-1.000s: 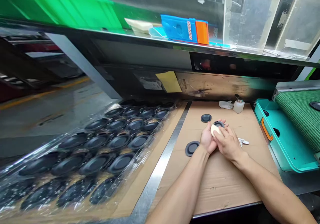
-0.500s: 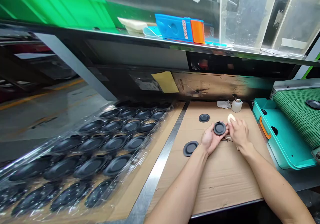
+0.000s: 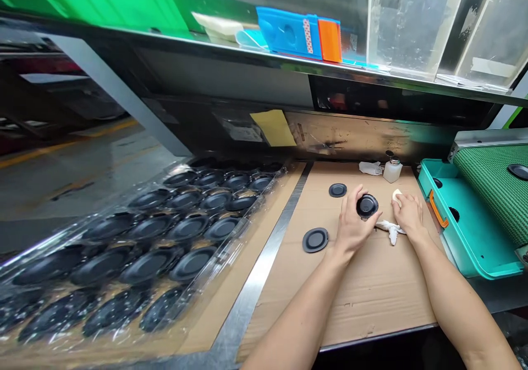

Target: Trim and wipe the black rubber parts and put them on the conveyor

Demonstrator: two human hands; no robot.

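My left hand (image 3: 350,224) grips a round black plastic cover (image 3: 367,206) by its rim, tilted up above the cardboard. To its right, my right hand (image 3: 407,214) is closed around a small white pad (image 3: 396,195), low over the board. A crumpled white cloth (image 3: 391,230) lies between the hands, close to the right wrist. Two more black oval covers rest on the cardboard left of my hands: a smaller one (image 3: 337,190) farther back and a larger one (image 3: 315,240) nearer.
A clear plastic tray (image 3: 243,249) with rows of black covers fills the left side. At right stand a teal bin (image 3: 490,274) and a green conveyor belt (image 3: 495,177). A dispenser bottle (image 3: 392,170) and a crumpled white wad (image 3: 370,167) sit at the back.
My left hand has turned the cover over and raised it, fingers now at its rim. My right hand has moved right with the pad, and the white cloth has come into view.
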